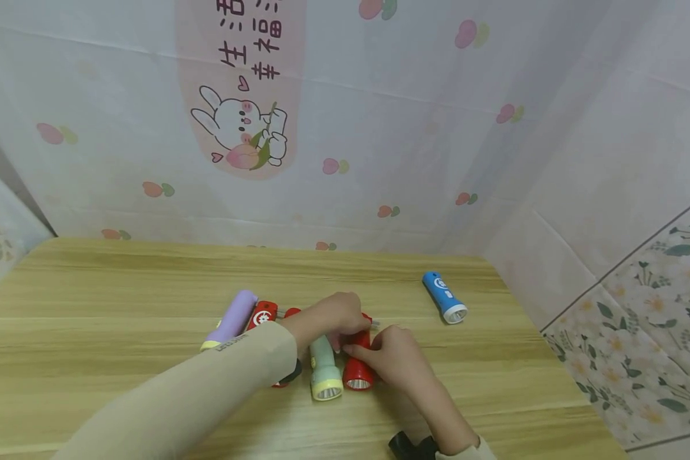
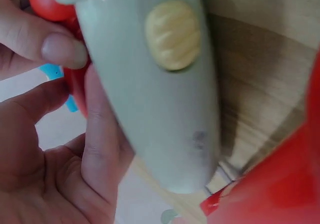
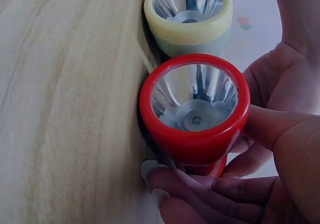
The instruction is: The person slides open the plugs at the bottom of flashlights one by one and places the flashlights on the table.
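Both hands are on one red flashlight (image 1: 358,374), which lies lens toward me. My left hand (image 1: 345,314) grips its back part, where metal prongs stick out. My right hand (image 1: 399,358) holds it from the right, thumb on its side and fingers around the neck below the lens head, as the right wrist view shows. Just left of it lies a pale green flashlight (image 1: 324,367) with a cream rim; its cream switch (image 2: 173,35) shows in the left wrist view. The left forearm partly hides a red flashlight with a white logo (image 1: 262,313) and another red one (image 1: 292,312).
A purple flashlight (image 1: 236,316) lies at the left end of the row. Farther back on the right, a blue flashlight (image 1: 444,297) rests apart on the wooden table (image 1: 121,287). A printed curtain (image 1: 351,115) hangs behind the table's back edge.
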Motion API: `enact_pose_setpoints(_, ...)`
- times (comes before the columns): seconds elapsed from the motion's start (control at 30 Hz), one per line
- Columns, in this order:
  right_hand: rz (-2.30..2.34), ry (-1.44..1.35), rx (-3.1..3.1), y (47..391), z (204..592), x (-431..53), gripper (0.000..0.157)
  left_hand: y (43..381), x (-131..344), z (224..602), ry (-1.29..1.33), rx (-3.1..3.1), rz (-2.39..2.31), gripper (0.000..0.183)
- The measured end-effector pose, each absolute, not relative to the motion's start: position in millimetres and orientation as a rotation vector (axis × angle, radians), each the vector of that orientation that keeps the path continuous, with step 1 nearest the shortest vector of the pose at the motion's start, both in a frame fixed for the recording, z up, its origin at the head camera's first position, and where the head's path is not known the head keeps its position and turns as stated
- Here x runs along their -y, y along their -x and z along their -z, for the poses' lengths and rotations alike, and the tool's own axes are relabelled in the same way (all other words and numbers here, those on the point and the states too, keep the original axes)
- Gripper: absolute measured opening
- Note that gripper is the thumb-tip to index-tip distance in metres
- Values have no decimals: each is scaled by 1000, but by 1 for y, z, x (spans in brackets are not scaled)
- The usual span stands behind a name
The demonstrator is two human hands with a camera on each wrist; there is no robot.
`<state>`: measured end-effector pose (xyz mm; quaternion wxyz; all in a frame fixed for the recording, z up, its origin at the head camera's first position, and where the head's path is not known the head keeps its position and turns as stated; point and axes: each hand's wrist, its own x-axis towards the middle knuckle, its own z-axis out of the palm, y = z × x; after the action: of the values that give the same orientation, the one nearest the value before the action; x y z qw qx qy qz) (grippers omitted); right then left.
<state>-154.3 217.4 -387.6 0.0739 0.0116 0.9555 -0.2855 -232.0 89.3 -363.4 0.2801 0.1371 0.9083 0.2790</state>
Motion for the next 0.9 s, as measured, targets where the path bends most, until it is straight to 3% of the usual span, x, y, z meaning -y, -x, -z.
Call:
enact_pose_setpoints(0.27,839,2,-2887,155,390,-218,56,228,-89,356,-453,-2552,-603,33)
enact_pose_setpoints(0.9,856,1,-2896,153,389,-219,55,227,-89,352,-378,-2548,-731,30)
